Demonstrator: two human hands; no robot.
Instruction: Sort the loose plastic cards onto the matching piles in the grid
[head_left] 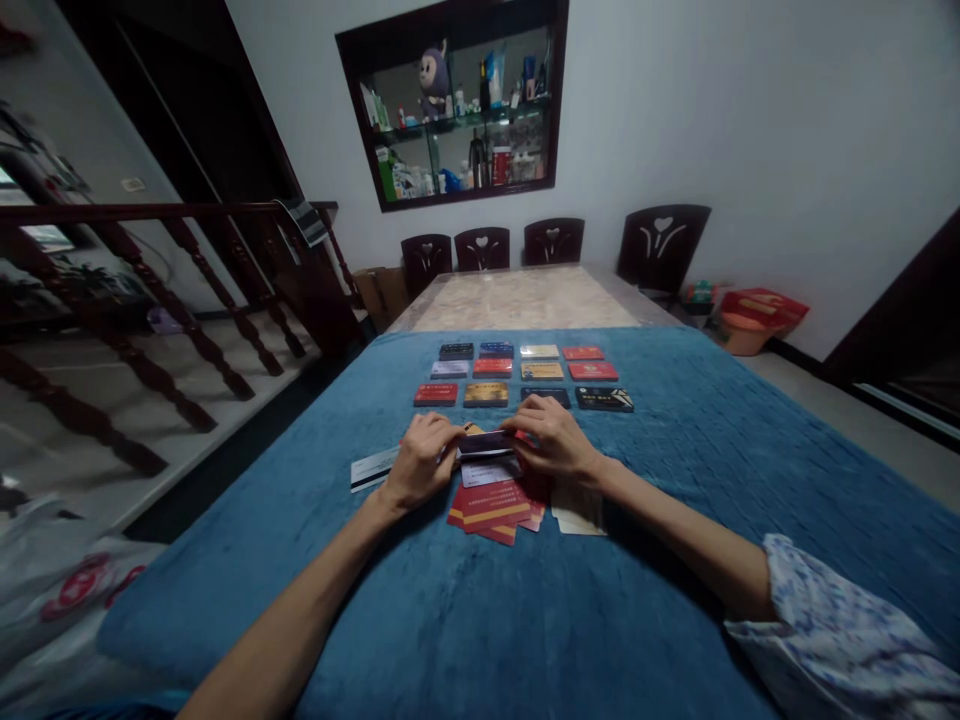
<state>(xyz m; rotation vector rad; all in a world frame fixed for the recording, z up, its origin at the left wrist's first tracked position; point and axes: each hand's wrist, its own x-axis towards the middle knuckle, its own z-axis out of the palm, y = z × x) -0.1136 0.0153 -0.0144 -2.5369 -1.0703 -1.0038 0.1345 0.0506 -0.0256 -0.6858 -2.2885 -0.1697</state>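
Observation:
My left hand (424, 460) and my right hand (553, 438) are closed on opposite ends of a dark card stack (486, 443), held just above the cloth. How many cards it has I cannot tell. Under and in front of it lie a pale card (489, 472) and several fanned red cards (495, 508) with yellow stripes. Beside my left hand rests a white card (372, 468) with a black stripe. Cream cards (579, 508) lie below my right wrist. Beyond my hands, small card stacks stand in rows, among them a gold one (486, 394) and a black one (604, 399).
A blue cloth (720, 480) covers the near part of the table; its far part is bare marble (517, 298). Dark chairs (663, 245) stand around the far end. A wooden railing (142, 212) runs along the left, with plastic bags (67, 590) at the lower left.

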